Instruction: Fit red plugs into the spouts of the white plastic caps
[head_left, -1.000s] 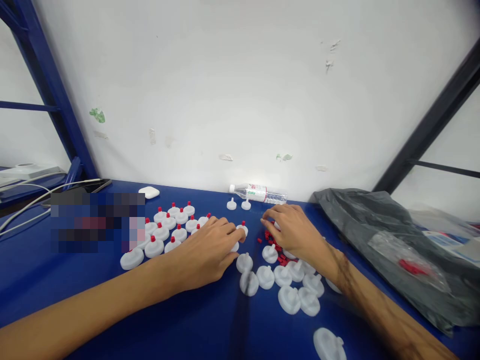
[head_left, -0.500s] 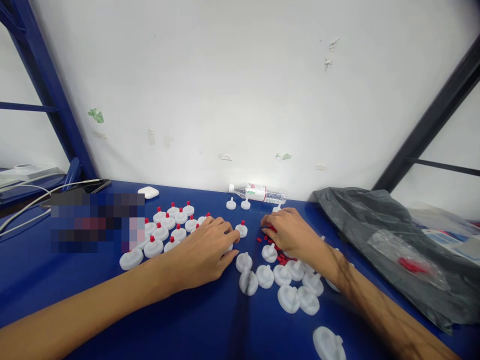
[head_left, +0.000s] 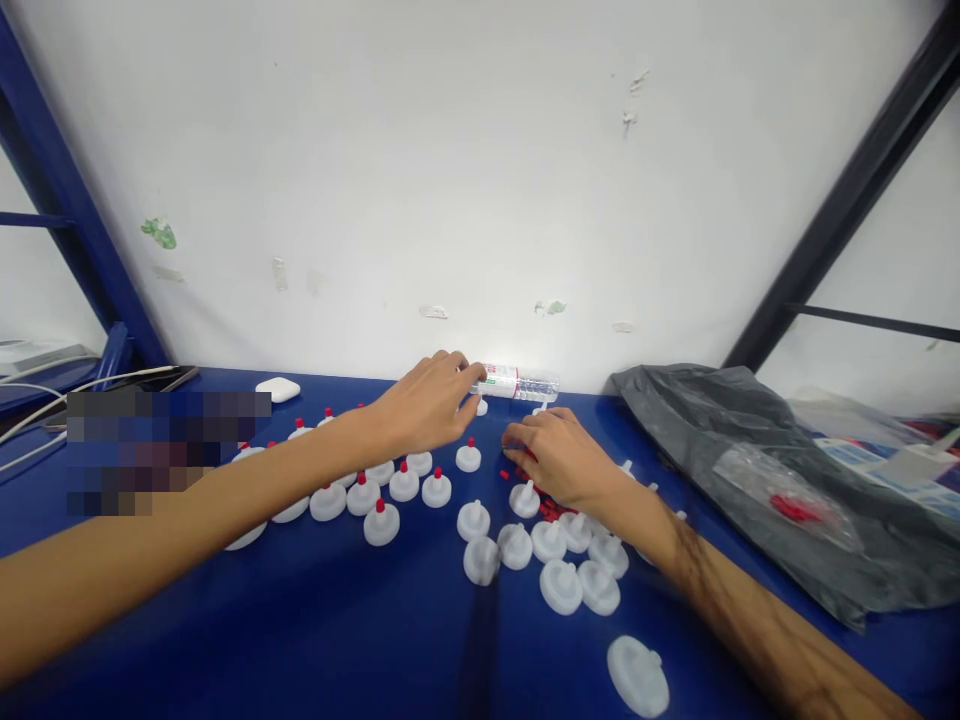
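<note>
My left hand (head_left: 435, 402) reaches to the back, in front of the clear bottle (head_left: 517, 382), thumb and forefinger apart. A white spouted lid (head_left: 482, 407) sits just past its thumb. My right hand (head_left: 559, 458) is curled over a pile of small red caps (head_left: 551, 511); whatever its fingertips pinch is hidden. White spouted lids without caps (head_left: 549, 540) lie in front of that hand. At the left, beneath my left forearm, stand several white lids with red caps on their spouts (head_left: 382, 524). One more red-capped lid (head_left: 468, 457) stands between my hands.
A grey plastic bag (head_left: 750, 470) lies at the right, with a clear bag of red pieces (head_left: 799, 508) on it. A white case (head_left: 277, 389) and cables (head_left: 45, 400) are at the back left. A single lid (head_left: 637, 676) lies near the front. A wall (head_left: 450, 180) stands behind the blue table.
My left hand has moved away from the front of the red-capped lids, up and back towards the bottle, uncovering lids there. My right hand stays at the red caps. The view has shifted slightly.
</note>
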